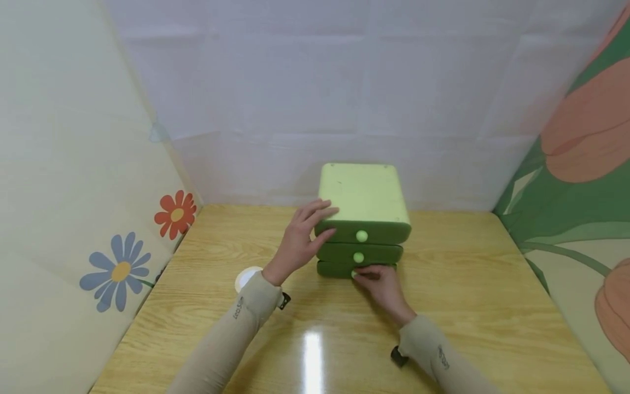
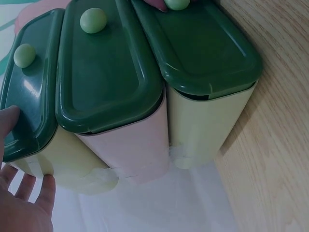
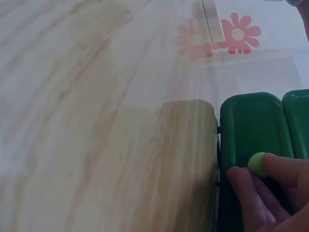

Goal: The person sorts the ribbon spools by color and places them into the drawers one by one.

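Observation:
A small three-drawer cabinet [image 1: 364, 191] stands at the back of the table, with a pale green top and dark green drawer fronts, each with a round light green knob. My left hand [image 1: 301, 235] rests at its upper left corner. In the left wrist view the left thumb [image 2: 8, 121] touches the top drawer front [image 2: 36, 92], and the other fingers lie straight along the side. My right hand [image 1: 384, 287] pinches the bottom drawer's knob [image 3: 258, 165] between thumb and fingers. All three drawers look closed or nearly so; any slight gap is hard to tell.
A white round object [image 1: 246, 278] lies on the wood-grain table [image 1: 467, 306], partly hidden by the left sleeve. A white sheet [image 1: 295, 98] hangs behind the cabinet. Flower-patterned panels border the left and right sides.

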Tool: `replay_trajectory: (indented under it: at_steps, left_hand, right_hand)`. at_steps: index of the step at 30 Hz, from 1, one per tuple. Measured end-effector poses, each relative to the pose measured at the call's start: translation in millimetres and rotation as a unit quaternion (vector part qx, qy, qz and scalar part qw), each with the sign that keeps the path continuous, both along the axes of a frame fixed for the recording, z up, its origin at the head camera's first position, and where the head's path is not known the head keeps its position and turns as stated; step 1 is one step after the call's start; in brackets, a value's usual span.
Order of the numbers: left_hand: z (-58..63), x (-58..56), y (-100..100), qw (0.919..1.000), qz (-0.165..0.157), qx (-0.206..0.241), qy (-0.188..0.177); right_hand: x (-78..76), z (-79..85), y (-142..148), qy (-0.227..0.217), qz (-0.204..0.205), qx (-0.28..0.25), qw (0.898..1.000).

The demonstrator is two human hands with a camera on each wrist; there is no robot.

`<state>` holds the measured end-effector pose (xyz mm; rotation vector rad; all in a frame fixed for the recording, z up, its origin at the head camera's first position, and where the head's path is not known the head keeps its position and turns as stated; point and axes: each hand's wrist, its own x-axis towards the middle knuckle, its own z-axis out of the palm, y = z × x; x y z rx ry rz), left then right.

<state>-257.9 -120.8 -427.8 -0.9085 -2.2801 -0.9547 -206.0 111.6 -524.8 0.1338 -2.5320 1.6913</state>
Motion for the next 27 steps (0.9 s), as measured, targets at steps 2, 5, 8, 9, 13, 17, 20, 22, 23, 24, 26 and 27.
replay_trajectory:
  at_steps: [2, 5, 8, 9, 13, 17, 20, 22, 23, 24, 26, 27]
  left_hand:
    - [0.3, 0.1, -0.2, 1.0, 0.0, -0.002, -0.002]
    - [0.7, 0.6, -0.2, 1.0, 0.001, -0.005, -0.004]
    - [1.3, 1.4, -0.2, 1.0, 0.0, -0.006, -0.004]
    - [1.5, 1.5, -0.3, 1.0, 0.0, -0.005, -0.004]
    - [2.3, 1.7, -1.0, 1.0, -0.001, -0.006, -0.005]
    - [2.6, 1.0, -1.4, 0.9999, 0.0, -0.011, -0.005]
    - [2.7, 0.8, -1.6, 0.9999, 0.001, -0.012, -0.006]
    - [2.8, 0.7, -1.6, 0.9999, 0.001, -0.013, -0.006]
    - [2.8, 0.6, -1.6, 0.9999, 0.001, -0.014, -0.007]
    - [2.7, 0.6, -1.6, 0.9999, 0.0, -0.014, -0.007]
    - [2.5, 0.6, -1.7, 0.9999, 0.0, -0.014, -0.008]
    - [2.3, 0.5, -1.8, 0.9999, -0.001, -0.014, -0.009]
  right_hand:
    - [0.0, -0.2, 0.1, 0.001, -0.001, 0.004, 1.0]
    - [1.5, -0.2, 0.1, 0.0, -0.003, 0.009, 1.0]
    - [3.8, 0.7, 0.0, -0.012, -0.007, 0.008, 1.0]
    - [4.3, 0.8, 0.0, -0.015, -0.008, 0.008, 1.0]
    - [6.9, 1.1, -0.2, -0.025, -0.01, 0.012, 1.0]
    - [10.8, 0.8, -0.5, -0.023, -0.008, 0.01, 1.0]
    - [13.2, -0.1, -0.5, -0.024, -0.005, 0.006, 1.0]
    - [14.6, -1.2, -0.1, -0.026, -0.005, 0.005, 1.0]
    - [15.3, -1.7, 0.2, -0.029, -0.005, 0.005, 1.0]
    - [16.5, -1.8, 0.4, -0.027, -0.004, 0.006, 1.0]
    - [18.9, -1.3, 0.9, -0.031, -0.004, 0.005, 1.0]
    - [20.3, -0.7, 1.2, -0.032, -0.003, 0.004, 0.999]
